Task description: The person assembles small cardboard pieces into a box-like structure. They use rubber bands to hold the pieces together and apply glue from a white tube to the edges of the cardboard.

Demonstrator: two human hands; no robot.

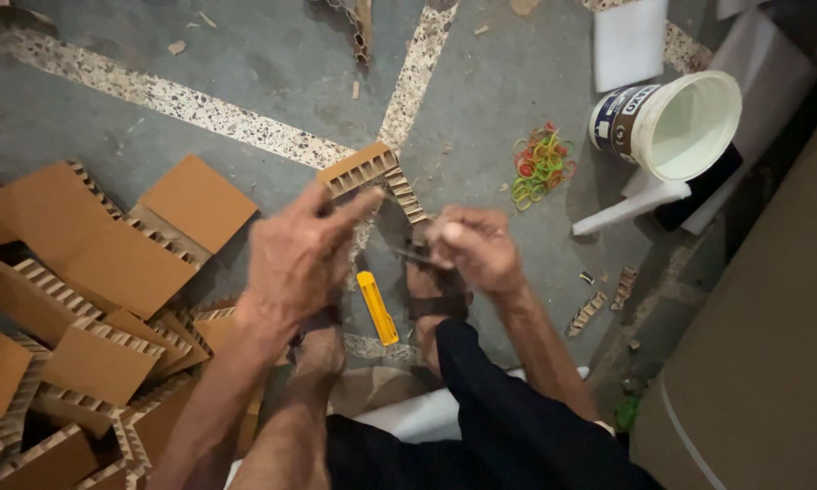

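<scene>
My left hand [298,259] grips a folded brown honeycomb cardboard piece [365,170] held up over the floor. My right hand [475,247] pinches the other end of that piece near its lower edge, fingers closed on it. A thin dark strand, maybe a rubber band, runs between the two hands; I cannot tell for sure. Below the hands a yellow utility knife [378,308] lies on the floor beside my feet [422,290].
A heap of cut honeycomb cardboard pieces [91,299] lies at the left. Coloured rubber bands [540,163] lie on the floor next to a tipped white bucket [672,122]. White foam sheets [628,41] and a large brown board [772,363] stand at the right.
</scene>
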